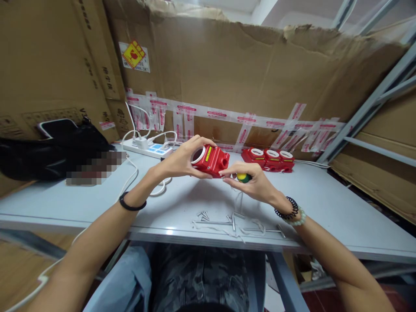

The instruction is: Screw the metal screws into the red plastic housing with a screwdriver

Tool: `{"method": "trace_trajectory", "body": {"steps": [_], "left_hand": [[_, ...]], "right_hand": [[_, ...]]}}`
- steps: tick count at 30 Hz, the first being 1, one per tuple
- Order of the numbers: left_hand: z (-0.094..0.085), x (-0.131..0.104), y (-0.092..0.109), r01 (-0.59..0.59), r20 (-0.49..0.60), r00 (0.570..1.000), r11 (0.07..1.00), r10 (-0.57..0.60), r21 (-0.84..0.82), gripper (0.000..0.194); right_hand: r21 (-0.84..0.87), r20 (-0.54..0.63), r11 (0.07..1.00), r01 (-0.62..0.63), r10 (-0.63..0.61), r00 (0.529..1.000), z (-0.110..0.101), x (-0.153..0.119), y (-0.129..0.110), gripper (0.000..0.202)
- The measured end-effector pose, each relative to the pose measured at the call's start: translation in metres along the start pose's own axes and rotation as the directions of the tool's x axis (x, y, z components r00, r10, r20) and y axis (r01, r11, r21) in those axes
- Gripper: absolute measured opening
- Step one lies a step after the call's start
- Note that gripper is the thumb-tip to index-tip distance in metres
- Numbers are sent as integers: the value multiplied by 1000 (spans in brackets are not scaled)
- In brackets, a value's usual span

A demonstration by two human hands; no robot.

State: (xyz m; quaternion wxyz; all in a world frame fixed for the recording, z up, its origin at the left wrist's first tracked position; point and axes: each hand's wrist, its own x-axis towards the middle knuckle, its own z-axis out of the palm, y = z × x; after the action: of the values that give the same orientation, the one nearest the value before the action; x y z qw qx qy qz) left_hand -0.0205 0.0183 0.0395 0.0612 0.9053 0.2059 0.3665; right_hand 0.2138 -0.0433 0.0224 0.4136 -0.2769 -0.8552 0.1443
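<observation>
Above the middle of the table, my left hand grips a red housing with a white ring on its left end and a yellow label. My right hand is closed around a green and yellow handle, its thumb and fingertips at the lower right corner of the housing. A small light piece shows at those fingertips, too small to make out. Several screws and metal T-shaped rods lie near the table's front edge, among thin white strands.
Red housings with white rings stand at the back right. A power strip with white cables sits at the back left, beside a black bag holding a phone. Cardboard walls the back of the table.
</observation>
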Motion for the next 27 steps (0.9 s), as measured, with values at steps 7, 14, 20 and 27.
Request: {"method": "trace_trajectory", "body": {"steps": [7, 14, 20, 27], "left_hand": [[-3, -1, 1, 3, -19, 1000, 999, -2, 32, 69], [-6, -2, 5, 59, -37, 998, 997, -58, 46, 67], [5, -3, 1, 98, 127, 987, 995, -100, 28, 67], [7, -3, 2, 145, 137, 980, 989, -147, 20, 67]], "right_hand": [[-46, -49, 999, -13, 11, 999, -5, 1, -9, 24], [-97, -91, 995, 1, -10, 996, -9, 3, -11, 20], [-101, -86, 994, 39, -48, 995, -9, 2, -9, 9], [-116, -177, 991, -68, 47, 983, -4, 1, -10, 7]]}}
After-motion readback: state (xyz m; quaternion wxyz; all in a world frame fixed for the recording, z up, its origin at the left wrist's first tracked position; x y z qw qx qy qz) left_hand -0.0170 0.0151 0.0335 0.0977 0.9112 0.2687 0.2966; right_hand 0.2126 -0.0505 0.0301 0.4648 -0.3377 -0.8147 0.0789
